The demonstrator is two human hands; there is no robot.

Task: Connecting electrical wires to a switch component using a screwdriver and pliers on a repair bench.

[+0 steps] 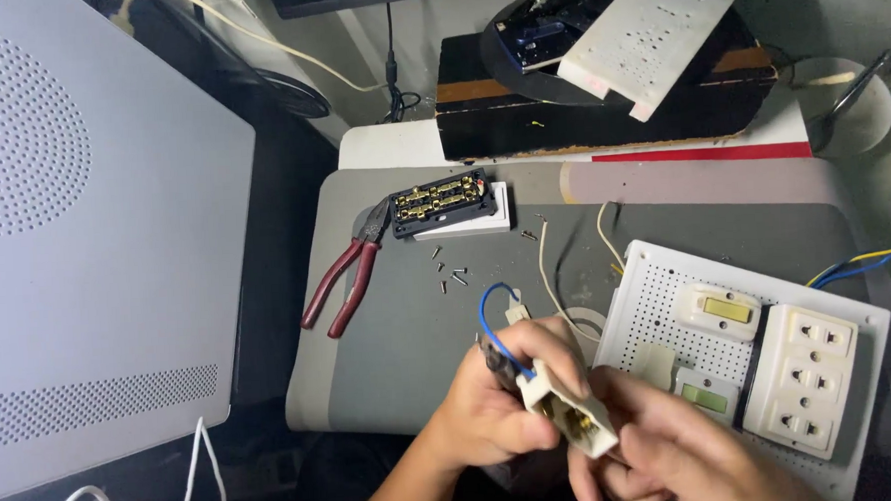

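a white perforated board (658, 301) lies at the desk's (409, 342) right edge, carrying a cream switch with a yellow rocker (721, 311), a smaller switch with a green rocker (705, 397) and a white socket block (802, 379); yellow and blue leads (862, 264) run off its far right corner. at the far edge a black terminal block (441, 203) with brass contacts sits on a white plate, red-handled pliers (346, 275) just beside it on the left, loose screws (452, 275) scattered near them. a dark box (519, 107) stands behind the desk under a white perforated panel (656, 26).

near the front edge both hands meet over the desk. the left hand (497, 404) curls its fingers tight around a small cream switch (563, 411), thumb across its side, a blue wire (494, 324) looping up from it. the right hand (664, 446) pinches the switch's lower end, fingers narrow and bent.
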